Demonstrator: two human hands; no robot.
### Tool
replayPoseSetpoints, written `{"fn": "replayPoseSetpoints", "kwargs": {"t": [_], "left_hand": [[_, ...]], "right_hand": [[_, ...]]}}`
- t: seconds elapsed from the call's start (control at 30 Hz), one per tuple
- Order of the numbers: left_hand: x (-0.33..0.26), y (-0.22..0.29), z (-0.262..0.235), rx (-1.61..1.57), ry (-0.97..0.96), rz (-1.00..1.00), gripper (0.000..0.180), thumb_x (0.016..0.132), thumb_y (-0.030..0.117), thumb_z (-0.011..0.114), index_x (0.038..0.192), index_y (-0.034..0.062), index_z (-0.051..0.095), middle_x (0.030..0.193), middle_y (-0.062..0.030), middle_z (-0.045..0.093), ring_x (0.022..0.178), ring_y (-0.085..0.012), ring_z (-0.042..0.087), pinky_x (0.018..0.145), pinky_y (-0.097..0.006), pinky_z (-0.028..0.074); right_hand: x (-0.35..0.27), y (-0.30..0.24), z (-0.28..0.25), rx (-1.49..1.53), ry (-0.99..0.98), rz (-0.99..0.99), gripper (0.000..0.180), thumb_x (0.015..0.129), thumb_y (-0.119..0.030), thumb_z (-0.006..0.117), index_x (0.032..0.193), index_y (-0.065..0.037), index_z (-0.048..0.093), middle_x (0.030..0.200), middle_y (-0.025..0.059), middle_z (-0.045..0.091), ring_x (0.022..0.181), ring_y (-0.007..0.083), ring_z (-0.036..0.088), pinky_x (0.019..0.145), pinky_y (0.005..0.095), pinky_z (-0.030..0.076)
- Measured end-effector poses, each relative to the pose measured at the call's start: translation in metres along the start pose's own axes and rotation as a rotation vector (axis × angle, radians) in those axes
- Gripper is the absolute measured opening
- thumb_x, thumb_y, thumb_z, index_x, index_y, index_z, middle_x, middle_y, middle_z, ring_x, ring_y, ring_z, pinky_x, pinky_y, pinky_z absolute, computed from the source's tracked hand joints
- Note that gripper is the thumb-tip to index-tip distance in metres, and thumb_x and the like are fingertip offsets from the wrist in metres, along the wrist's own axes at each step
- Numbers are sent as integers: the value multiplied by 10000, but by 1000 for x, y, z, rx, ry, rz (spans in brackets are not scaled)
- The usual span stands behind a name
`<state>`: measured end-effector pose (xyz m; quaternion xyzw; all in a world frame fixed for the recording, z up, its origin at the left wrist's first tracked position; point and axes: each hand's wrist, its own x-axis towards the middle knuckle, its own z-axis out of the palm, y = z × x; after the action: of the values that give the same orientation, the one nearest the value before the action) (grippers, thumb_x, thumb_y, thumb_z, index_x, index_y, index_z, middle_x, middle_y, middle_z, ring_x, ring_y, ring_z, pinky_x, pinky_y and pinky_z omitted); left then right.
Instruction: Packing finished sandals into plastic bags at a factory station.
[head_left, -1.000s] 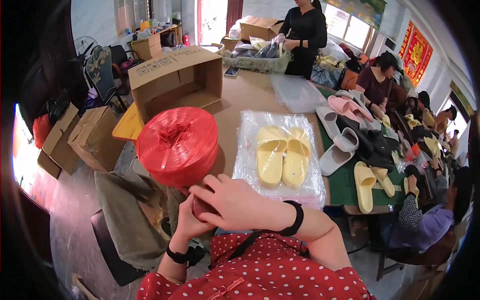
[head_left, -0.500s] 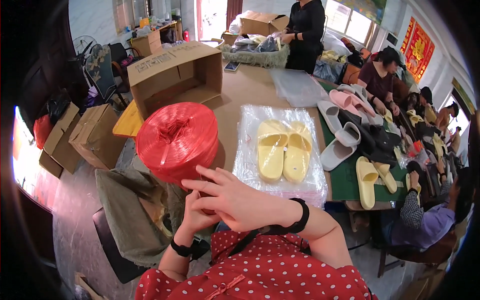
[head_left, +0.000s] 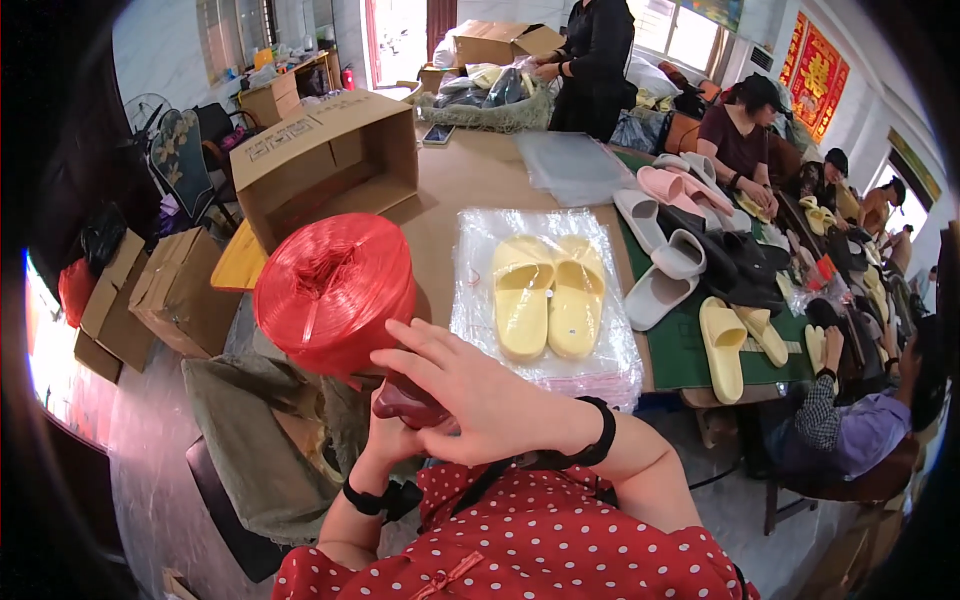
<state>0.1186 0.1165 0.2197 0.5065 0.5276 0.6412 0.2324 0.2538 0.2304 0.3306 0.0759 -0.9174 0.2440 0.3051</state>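
My left hand is low in front of my body, mostly hidden behind the right one. Its fingers seem closed round a glossy dark red thing, whose kind I cannot make out. My right hand lies across in front of it, fingers stretched out, their tips near a big roll of red plastic twine. Whether the right palm touches the dark red thing is hidden. Right of the roll, a pair of yellow slide slippers sits side by side on a stack of clear plastic bags.
Behind the roll, an open cardboard box lies on its side on the brown table. More clear bags are further back. Assorted slippers cover a green mat at right, where several people sit; another person stands beyond the table.
A dark red thing now shows between my hands. The right hand's fingers have shifted slightly and still point toward the roll. The whole view has swung a little, moving the table leftward.
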Motion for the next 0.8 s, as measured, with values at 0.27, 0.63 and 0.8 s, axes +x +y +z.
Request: {"fn": "replayPoseSetpoints", "kwargs": {"t": [0.27, 0.63, 0.8], "left_hand": [[-1, 3, -4, -136, -36, -98, 714, 622, 180, 881, 1250, 33, 574, 1140, -60, 669, 1031, -153, 645, 895, -324, 520], [2, 6, -33, -249, -370, -277, 863, 540, 92, 908, 1321, 66, 541, 1274, -55, 584, 1176, -168, 558, 988, -334, 460], [4, 22, -29, -422, -374, -327, 911, 511, 139, 930, 1326, 43, 533, 1224, -46, 609, 1167, -176, 572, 1015, -339, 449]], "right_hand": [[-2, 3, -1, 47, -165, 171, 694, 698, -160, 787, 1326, -49, 514, 1317, 189, 491, 1200, 397, 468, 1032, 461, 431], [10, 15, -28, 384, -309, -103, 555, 711, -34, 738, 1244, -85, 591, 1362, 132, 495, 1272, 357, 444, 1072, 439, 394], [13, 14, -46, 551, -221, -159, 588, 773, -66, 757, 1326, -101, 559, 1384, 118, 480, 1313, 291, 446, 1069, 401, 395]]}}
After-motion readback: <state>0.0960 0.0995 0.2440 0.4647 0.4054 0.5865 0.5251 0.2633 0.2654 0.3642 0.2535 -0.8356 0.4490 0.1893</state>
